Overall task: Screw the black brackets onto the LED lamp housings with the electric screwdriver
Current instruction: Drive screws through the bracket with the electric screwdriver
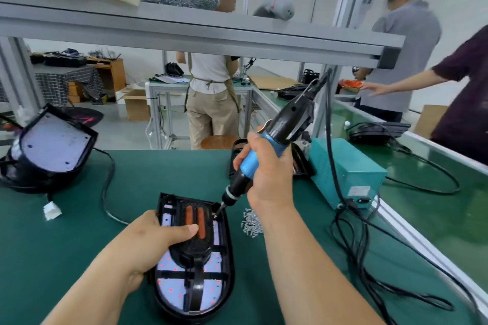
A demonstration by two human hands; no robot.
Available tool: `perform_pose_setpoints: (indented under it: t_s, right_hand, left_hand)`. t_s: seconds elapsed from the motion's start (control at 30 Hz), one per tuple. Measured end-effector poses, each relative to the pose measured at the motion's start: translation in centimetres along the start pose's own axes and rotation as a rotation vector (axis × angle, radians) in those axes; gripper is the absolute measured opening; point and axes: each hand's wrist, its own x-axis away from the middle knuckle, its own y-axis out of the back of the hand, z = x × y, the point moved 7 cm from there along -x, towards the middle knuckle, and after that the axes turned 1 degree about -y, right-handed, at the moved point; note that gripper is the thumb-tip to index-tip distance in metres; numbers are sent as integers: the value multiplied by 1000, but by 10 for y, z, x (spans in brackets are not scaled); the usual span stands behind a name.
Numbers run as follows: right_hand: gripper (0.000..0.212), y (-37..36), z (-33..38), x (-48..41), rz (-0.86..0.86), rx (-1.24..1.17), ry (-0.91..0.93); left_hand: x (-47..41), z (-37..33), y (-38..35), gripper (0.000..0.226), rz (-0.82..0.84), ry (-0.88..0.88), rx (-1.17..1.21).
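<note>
Lower centre of frame: LED lamp housing lies face-up on the green mat, black bracket seated over its LED board. Left hand grasps the housing's left edge, thumb laid across the bracket to pin it; the other fingers are hidden. Right hand is clenched round the blue grip of the electric screwdriver, tool tilted, bit tip at the bracket's upper-right corner. Step in hand, by my reading: driving a screw at that corner; the screw itself is too small to confirm. Loose screws lie just right of the housing. Next move likely calls for keeping the bit in line with the hole, firm thumb pressure, then picking up a fresh screw for another corner
</note>
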Motion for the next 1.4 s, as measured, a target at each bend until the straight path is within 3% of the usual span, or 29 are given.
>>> perform_pose_setpoints:
  t_s: [0.1, 0.23, 0.67, 1.4]
  right_hand:
    - [30, 0, -2, 1, 14, 2, -28]
    - [28, 2, -5, 1, 14, 10, -49]
    - [25, 2, -6, 0, 13, 21, -44]
    - [30, 0, -6, -2, 22, 9, -17]
  left_hand:
    - [-1, 1, -1, 27, 35, 5, 3]
    - [-3, 2, 1, 16, 9, 17, 23]
    - [-1, 2, 4, 10, -9, 11, 13]
    - [-4, 8, 6, 15, -33, 38, 57]
